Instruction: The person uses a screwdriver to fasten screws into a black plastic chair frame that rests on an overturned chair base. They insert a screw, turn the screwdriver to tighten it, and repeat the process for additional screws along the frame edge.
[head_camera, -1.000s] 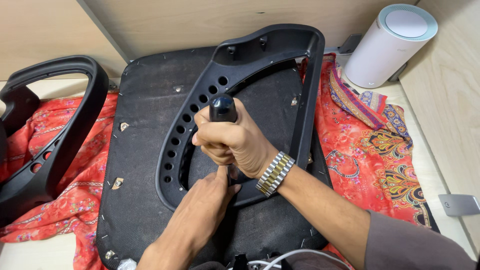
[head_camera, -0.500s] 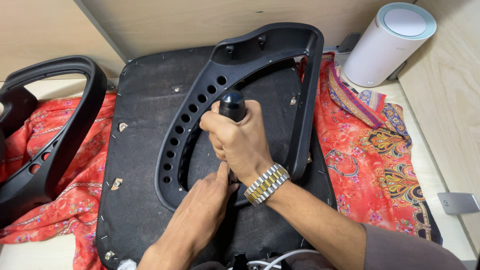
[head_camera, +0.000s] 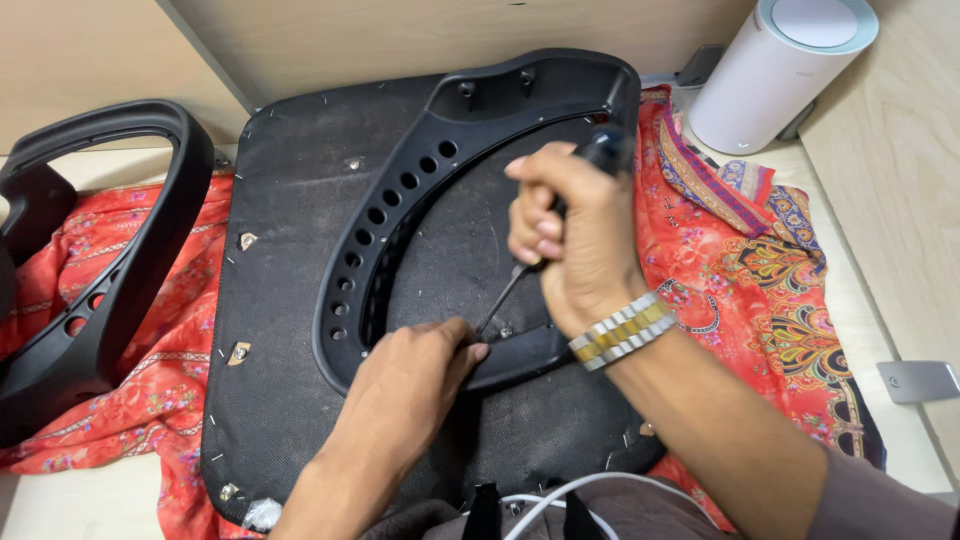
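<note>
We note the screwdriver (head_camera: 540, 250) slanting from upper right down to lower left, tip at the black armrest (head_camera: 400, 200) base; right hand (head_camera: 575, 240) fingers wrapped tight on its handle; left hand (head_camera: 410, 380) fingers pressed together beside the tip, steadying; upturned seat (head_camera: 290, 200) beneath, on red cloth (head_camera: 740, 260).

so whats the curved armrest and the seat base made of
Armrest: looks like moulded black plastic, matte with a slight sheen, with a neat row of holes. Seat base: seemingly a board covered in thin black fabric, judging by its fuzzy, dusty surface and staples along the edge.
</note>
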